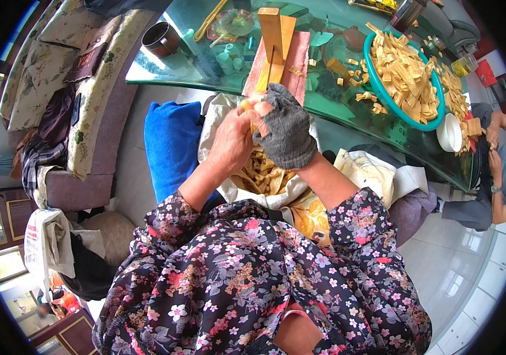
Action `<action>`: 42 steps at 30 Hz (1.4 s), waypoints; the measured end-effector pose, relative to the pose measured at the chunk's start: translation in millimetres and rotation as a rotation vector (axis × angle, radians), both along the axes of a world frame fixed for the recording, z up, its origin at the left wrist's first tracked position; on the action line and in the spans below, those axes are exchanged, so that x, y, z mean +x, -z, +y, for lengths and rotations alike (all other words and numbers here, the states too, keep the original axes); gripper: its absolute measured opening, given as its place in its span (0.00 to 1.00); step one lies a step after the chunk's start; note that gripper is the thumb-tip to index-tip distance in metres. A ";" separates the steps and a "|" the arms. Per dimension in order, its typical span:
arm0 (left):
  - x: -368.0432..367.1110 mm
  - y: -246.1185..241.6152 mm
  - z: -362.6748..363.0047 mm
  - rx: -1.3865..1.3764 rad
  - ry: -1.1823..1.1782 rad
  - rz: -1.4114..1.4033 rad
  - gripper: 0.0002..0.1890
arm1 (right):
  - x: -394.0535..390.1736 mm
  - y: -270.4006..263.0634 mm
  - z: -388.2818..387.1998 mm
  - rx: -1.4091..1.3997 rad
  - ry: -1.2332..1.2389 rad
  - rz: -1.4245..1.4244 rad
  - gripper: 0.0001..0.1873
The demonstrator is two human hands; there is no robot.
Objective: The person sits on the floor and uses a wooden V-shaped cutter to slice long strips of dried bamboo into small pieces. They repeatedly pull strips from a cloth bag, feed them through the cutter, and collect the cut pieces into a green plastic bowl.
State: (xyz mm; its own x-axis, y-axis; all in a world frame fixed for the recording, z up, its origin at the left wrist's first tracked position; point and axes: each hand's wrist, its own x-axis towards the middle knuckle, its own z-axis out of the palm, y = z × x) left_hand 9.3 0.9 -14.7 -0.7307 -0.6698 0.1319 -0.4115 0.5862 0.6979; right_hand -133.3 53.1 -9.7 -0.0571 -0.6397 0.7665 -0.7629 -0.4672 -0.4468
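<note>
Just in front of the table edge, my left hand [231, 138], which is bare, and my right hand [289, 128], in a grey knitted fingerless glove, meet at the fingertips. Pinched between them is a small yellowish strip [246, 105], partly blurred and covered by fingers. Straight beyond stands a wooden stand [270, 33] with an upright block and a thin dark blade or rod along it. It rests on a pink towel [298, 53]. Below my hands, an open white sack [279, 200] holds many pale yellow strips [267, 174].
A teal basket [440, 104] heaped with yellow pieces sits on the glass table [346, 106], beside a white bowl [449, 133]. At left are a dark mug [160, 39] and a blue cushion [171, 144]. Another person's hands [494, 144] work at far right.
</note>
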 end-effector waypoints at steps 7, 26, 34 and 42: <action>0.1 -4.4 3.8 -0.231 -0.134 0.326 0.20 | 5.7 16.3 -4.0 0.550 -0.179 -0.738 0.12; 1.6 -23.4 -2.1 1.044 -0.082 0.632 0.07 | -12.4 3.1 1.5 0.177 -0.145 0.056 0.08; 8.9 -20.3 -19.5 0.466 -0.029 0.418 0.09 | -14.7 -1.8 -2.1 0.476 -0.386 -0.506 0.09; 11.3 -2.2 -6.3 0.254 -0.201 0.513 0.08 | -16.3 0.8 -5.9 0.906 -0.420 -1.194 0.15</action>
